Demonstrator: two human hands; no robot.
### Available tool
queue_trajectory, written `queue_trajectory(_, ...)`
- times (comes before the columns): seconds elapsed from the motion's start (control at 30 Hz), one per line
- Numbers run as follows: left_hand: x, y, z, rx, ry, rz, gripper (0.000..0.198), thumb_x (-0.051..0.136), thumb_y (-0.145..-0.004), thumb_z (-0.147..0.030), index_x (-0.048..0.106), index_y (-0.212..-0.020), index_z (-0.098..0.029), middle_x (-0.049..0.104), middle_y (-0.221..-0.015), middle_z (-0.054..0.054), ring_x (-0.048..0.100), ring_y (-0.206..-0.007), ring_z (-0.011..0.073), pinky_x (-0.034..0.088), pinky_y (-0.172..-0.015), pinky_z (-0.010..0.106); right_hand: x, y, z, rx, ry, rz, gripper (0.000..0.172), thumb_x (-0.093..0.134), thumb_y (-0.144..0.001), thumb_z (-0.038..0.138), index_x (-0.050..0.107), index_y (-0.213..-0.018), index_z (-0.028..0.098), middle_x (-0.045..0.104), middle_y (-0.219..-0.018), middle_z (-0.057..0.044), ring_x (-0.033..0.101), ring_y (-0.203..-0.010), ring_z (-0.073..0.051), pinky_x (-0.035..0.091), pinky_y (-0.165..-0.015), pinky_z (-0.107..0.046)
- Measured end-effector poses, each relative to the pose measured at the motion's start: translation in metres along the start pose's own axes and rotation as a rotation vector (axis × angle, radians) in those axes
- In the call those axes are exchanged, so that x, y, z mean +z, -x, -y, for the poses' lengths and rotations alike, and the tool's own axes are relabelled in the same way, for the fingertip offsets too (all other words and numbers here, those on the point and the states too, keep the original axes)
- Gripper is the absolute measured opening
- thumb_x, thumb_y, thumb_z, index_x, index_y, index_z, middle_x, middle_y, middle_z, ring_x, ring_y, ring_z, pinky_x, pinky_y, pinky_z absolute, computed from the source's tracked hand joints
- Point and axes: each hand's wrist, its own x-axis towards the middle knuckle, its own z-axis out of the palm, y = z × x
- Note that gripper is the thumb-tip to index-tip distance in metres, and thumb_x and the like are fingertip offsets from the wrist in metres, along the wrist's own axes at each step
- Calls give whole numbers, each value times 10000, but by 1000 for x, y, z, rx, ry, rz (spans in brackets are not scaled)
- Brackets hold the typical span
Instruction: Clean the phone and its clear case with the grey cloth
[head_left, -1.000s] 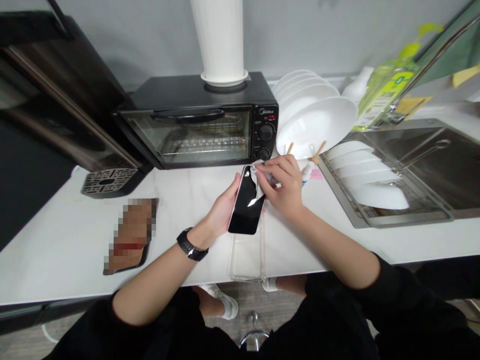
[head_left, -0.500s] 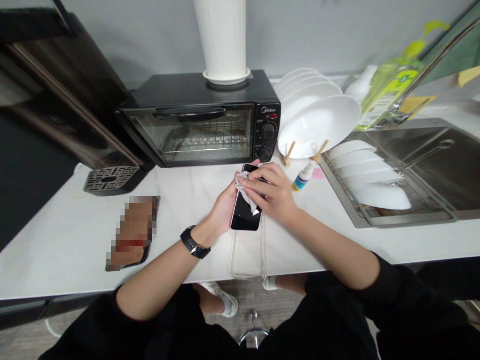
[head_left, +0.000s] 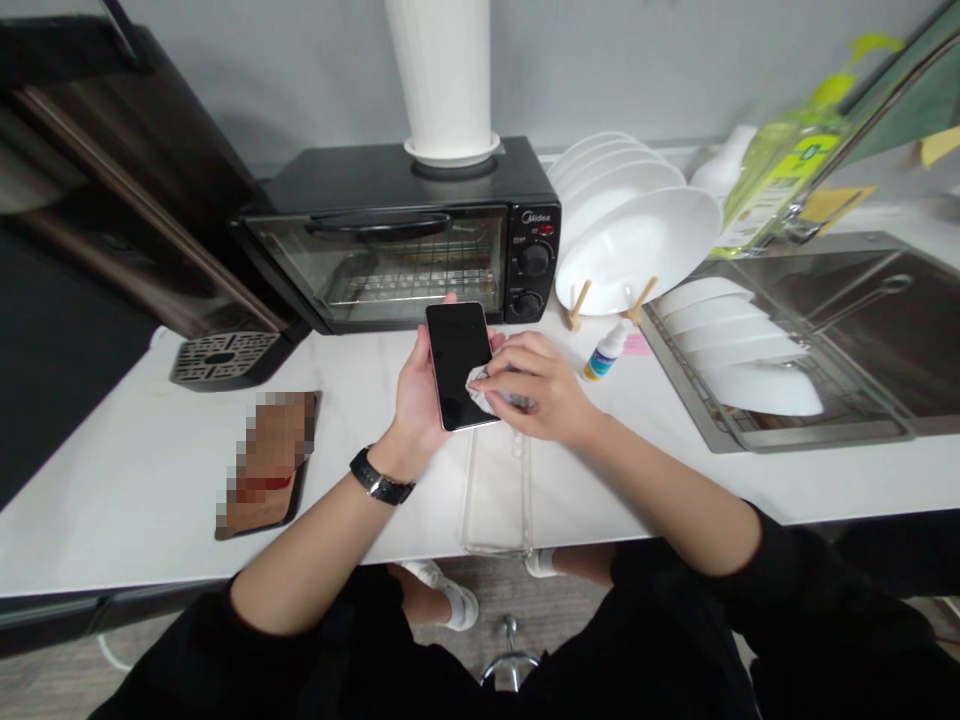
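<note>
My left hand (head_left: 420, 395) is closed around a smartphone (head_left: 456, 355), holding it with its dark screen facing up. Between the fingers of my right hand (head_left: 546, 388) is a bunched white cleaning cloth (head_left: 478, 388), pressed against the lower right edge of the screen. Below the phone, a clear phone case (head_left: 497, 500) lies on the white counter (head_left: 360, 385) by its front edge. A small spray bottle (head_left: 606, 352) with a blue and yellow label stands to the right of my right hand.
Behind my hands stands a black toaster oven (head_left: 390, 260) with a white pot on top. White plates (head_left: 637, 250) lean in a rack beside it. At right is a sink (head_left: 862, 300) with bowls (head_left: 757, 385). A dark-edged flat object (head_left: 266, 465), partly pixelated, lies at left.
The phone has moved left and slightly up and is tilted the other way. The cloth has shifted from its upper screen area to the lower right edge. More of the phone case shows.
</note>
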Motion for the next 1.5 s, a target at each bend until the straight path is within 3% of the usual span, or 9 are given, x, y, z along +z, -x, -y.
queue_trajectory(0.27,1,4,10,-234,-6,69,502,351,-1189,-435,535,-1645,-330,830,-1212,40,821,-946,208,682,-965,422,-9,2,-13,221,245,-189,176,695,-1024,194,816,-1118,280,761,-955,-35,639,-950,-240,541,-839,-440)
queue_trajectory(0.4,-4,4,14,-391,-41,-6,492,424,-1167,-484,676,-1510,-237,852,-1119,86,838,-946,246,692,-907,405,-7,3,-13,261,257,-259,202,690,-1029,209,827,-1145,302,760,-961,-45,648,-943,-249,545,-831,-455)
queue_trajectory(0.53,-8,3,18,-434,-55,-24,484,492,-1143,-514,739,-1416,-200,851,-1030,96,835,-865,254,688,-854,400,-4,4,-10,288,228,-237,224,682,-1038,227,830,-1183,312,760,-986,-55,660,-956,-255,556,-834,-469)
queue_trajectory(0.7,-3,0,24,-287,35,15,462,459,-1173,-371,619,-1588,-248,829,-1048,36,791,-814,159,646,-880,294,0,3,-3,174,136,-156,235,706,-1033,222,817,-1213,325,769,-1012,-46,672,-978,-243,570,-840,-457)
queue_trajectory(0.83,-1,-1,19,-245,118,79,505,353,-1199,-360,553,-1646,-237,760,-871,-11,682,-620,80,584,-686,178,6,4,1,83,96,-96,210,715,-1038,243,810,-1212,311,784,-1031,-44,671,-1016,-239,575,-894,-465)
queue_trajectory(0.93,-1,0,11,-217,76,86,518,334,-1194,-433,566,-1633,-286,737,-838,-12,621,-538,81,535,-559,177,10,6,4,6,33,36,164,708,-1049,282,812,-1170,318,795,-1025,-31,671,-1046,-234,564,-930,-469)
queue_trajectory(1.07,-3,0,3,-66,15,30,538,365,-1170,-512,533,-1656,-355,806,-1060,52,785,-845,181,647,-772,288,11,3,10,-87,-53,135,145,708,-1039,250,794,-1146,298,803,-1021,-23,671,-1065,-218,557,-970,-455)
queue_trajectory(1.2,-3,-1,1,2,33,45,561,297,-1179,-509,503,-1676,-349,816,-1148,76,804,-1083,236,660,-897,358,3,-1,8,-105,-59,102,137,682,-1009,197,775,-1081,268,783,-976,-24,666,-1025,-216,563,-968,-450)
queue_trajectory(1.5,5,4,3,-54,6,0,502,372,-1182,-451,545,-1647,-370,823,-1220,28,807,-968,207,657,-978,409,-9,2,-14,129,143,-51,194,651,-1003,206,788,-1094,310,767,-1003,-27,665,-1017,-259,555,-931,-504)
